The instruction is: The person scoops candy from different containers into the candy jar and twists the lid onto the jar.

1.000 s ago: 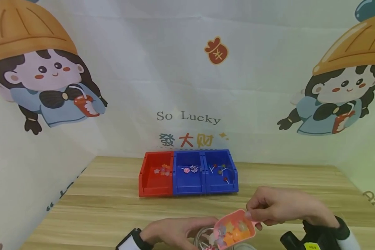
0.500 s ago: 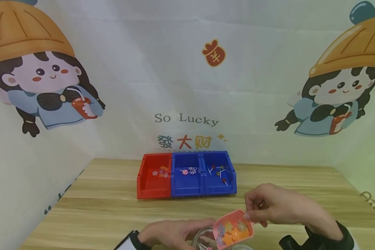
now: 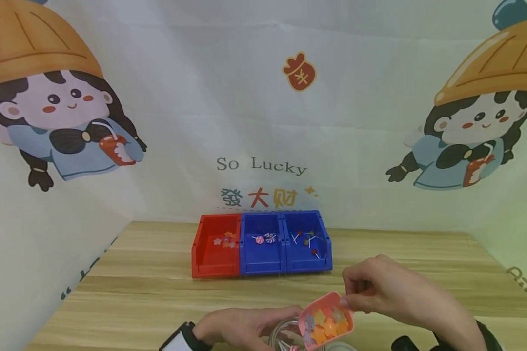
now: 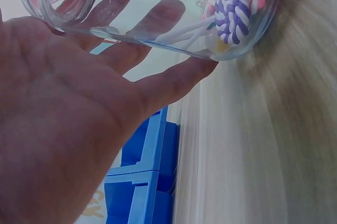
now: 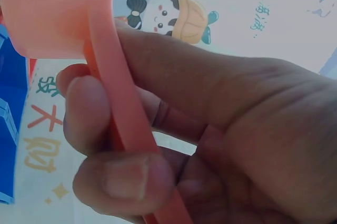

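Observation:
My left hand (image 3: 241,326) holds a clear glass jar (image 3: 277,333) at the bottom edge of the head view, thumb on one side and fingers round the other. In the left wrist view, striped twist lollipops (image 4: 231,19) with white sticks lie inside the jar, and fingers show through its wall. My right hand (image 3: 377,287) grips a pink scoop by its handle (image 5: 124,98). The scoop's bowl (image 3: 331,298) overlaps the jar's mouth in the head view. Orange, yellow and purple star-shaped candies (image 3: 329,329) fill the bowl.
Three joined bins stand at the back of the wooden table (image 3: 149,273). The red bin (image 3: 215,269) holds star candies, the middle blue bin (image 3: 263,268) striped lollipops, the right blue bin (image 3: 309,265) small round lollipops. A printed cloth (image 3: 355,146) hangs behind. A pale round rim (image 3: 340,346) shows beside the jar.
The head view has shifted slightly. My right wrist has swung a little toward the bottom edge, while the scoop stays over the jar with its candies. My left hand keeps its hold.

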Tool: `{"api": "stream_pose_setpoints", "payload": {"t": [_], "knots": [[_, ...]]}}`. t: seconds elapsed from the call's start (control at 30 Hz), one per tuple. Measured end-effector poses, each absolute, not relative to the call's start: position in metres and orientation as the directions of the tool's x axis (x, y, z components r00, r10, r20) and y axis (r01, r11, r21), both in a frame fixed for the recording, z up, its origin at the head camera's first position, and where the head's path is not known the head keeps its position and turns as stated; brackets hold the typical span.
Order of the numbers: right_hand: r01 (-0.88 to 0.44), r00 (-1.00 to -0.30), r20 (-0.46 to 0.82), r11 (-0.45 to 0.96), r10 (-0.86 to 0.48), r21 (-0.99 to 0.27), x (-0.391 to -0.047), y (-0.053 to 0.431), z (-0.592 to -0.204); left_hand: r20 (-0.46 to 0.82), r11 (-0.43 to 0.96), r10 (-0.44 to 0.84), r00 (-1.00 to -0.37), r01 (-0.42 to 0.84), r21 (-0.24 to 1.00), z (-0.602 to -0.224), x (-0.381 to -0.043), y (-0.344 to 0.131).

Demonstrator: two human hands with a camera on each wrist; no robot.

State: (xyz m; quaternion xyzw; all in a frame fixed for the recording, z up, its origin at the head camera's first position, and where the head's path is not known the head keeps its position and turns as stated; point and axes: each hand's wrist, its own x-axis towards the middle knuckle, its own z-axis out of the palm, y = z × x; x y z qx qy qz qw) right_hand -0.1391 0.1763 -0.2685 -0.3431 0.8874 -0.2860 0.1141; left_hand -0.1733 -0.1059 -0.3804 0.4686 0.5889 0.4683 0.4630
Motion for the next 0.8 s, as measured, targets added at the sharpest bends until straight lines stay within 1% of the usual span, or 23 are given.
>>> {"api": "stream_pose_setpoints", "payload": {"t": [0.1, 0.2, 0.3, 0.33, 0.43, 0.63, 0.8], "knots": [[-0.535, -0.764, -0.008, 0.641, -0.645, -0.550, -0.137, 0.174, -0.268, -0.114, 0.130, 0.983, -0.143, 0.113, 0.985, -0.380, -0.173, -0.107], [-0.524, -0.784, -0.014, 0.674, -0.621, -0.521, -0.136, 0.172, -0.268, -0.114, 0.129, 0.985, -0.129, 0.114, 0.985, -0.379, -0.174, -0.107], [-0.526, -0.795, -0.008, 0.696, -0.606, -0.490, -0.135, 0.170, -0.268, -0.121, 0.133, 0.984, -0.128, 0.090, 0.987, -0.380, -0.174, -0.107], [-0.529, -0.797, -0.002, 0.699, -0.604, -0.482, -0.134, 0.170, -0.269, -0.122, 0.134, 0.985, -0.123, 0.089, 0.987, -0.380, -0.174, -0.107], [-0.536, -0.801, 0.011, 0.709, -0.599, -0.458, -0.132, 0.170, -0.269, -0.126, 0.138, 0.983, -0.136, 0.078, 0.987, -0.381, -0.173, -0.107], [-0.546, -0.807, 0.031, 0.725, -0.589, -0.420, -0.128, 0.169, -0.268, -0.125, 0.134, 0.984, -0.128, 0.070, 0.988, -0.380, -0.173, -0.107], [-0.558, -0.805, 0.050, 0.727, -0.591, -0.400, -0.126, 0.169, -0.267, -0.129, 0.143, 0.984, -0.121, 0.110, 0.984, -0.380, -0.174, -0.107]]}}
